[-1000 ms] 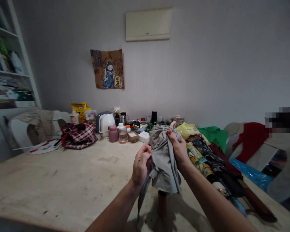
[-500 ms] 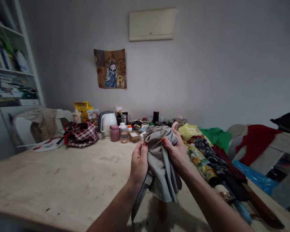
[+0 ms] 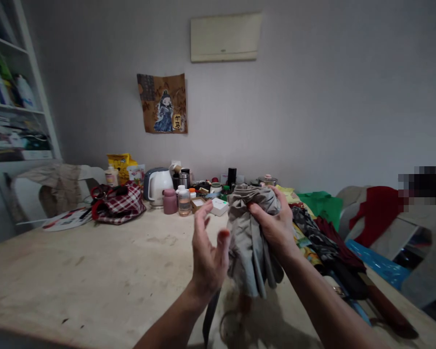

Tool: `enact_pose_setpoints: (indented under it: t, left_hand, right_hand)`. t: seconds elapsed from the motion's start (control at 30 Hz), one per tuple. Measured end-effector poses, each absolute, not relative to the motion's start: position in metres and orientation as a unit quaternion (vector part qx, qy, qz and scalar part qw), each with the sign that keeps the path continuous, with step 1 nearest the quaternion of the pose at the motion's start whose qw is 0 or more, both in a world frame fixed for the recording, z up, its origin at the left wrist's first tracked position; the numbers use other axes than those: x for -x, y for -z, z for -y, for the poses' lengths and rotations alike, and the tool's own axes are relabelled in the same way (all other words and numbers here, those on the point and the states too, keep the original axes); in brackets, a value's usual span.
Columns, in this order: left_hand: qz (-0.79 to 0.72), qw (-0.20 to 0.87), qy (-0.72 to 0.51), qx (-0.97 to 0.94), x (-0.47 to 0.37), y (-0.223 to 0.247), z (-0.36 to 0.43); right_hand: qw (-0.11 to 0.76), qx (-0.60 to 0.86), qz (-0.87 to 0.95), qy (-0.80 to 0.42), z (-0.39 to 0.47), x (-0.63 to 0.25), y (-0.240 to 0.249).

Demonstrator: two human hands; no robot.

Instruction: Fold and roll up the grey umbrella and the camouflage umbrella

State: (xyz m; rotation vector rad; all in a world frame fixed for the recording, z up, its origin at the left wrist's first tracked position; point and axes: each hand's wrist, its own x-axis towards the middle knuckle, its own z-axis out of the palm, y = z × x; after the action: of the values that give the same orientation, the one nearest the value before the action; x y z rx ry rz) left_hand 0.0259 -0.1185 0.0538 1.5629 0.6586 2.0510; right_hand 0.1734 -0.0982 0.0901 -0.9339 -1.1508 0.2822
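Note:
My right hand (image 3: 276, 225) is wrapped round a grey umbrella (image 3: 252, 261), its thumb pressing on the gathered cloth near the top. The canopy hangs in loose pleats above the table, and a dark strap (image 3: 211, 312) dangles at its lower left. Below the cloth, a brownish part and a loop show only as a blur. Just left of the umbrella, my left hand (image 3: 209, 249) is open, with thumb and fingers apart and nothing in them.
Several folded umbrellas (image 3: 318, 237) lie along the table's right side. A kettle (image 3: 160, 186), a pink jar (image 3: 170, 201), a bottle (image 3: 184, 202) and a white box (image 3: 219, 207) stand at the back. A plaid bag (image 3: 119, 203) and a flat fan (image 3: 67, 219) lie at the left.
My left hand has let go of the grey umbrella and opened, with its fingers spread. My right hand keeps its hold, and the umbrella has moved slightly to the right.

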Motion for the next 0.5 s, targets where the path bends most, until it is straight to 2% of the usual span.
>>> enact_pose_setpoints:
  t: [0.1,0.2,0.27,0.33,0.43,0.5]
  left_hand:
    - [-0.222,0.048,-0.745,-0.628,-0.029,-0.049,0.141]
    - [-0.269,0.034,-0.664,-0.697,-0.042,-0.039,0.149]
    - [-0.326,0.105,-0.628,-0.699,-0.051,-0.034,0.144]
    - [-0.348,0.240,-0.601,-0.678,-0.054,-0.035,0.134]
    - [-0.257,0.459,-0.544,-0.654,-0.045,-0.044,0.117]
    - [-0.182,0.568,-0.483,-0.641,-0.036,-0.050,0.110]
  right_hand:
    - [0.729,0.434,0.527,-0.034,0.096,-0.178,-0.088]
    - [0.722,0.433,0.537,0.041,0.100,-0.173,-0.089]
    - [0.721,0.430,0.539,0.063,0.106,-0.166,-0.092]
    - [0.719,0.425,0.549,0.024,0.113,-0.160,-0.095]
    - [0.713,0.407,0.561,-0.111,0.120,-0.154,-0.097]
    - [0.714,0.376,0.554,-0.207,0.123,-0.153,-0.096]
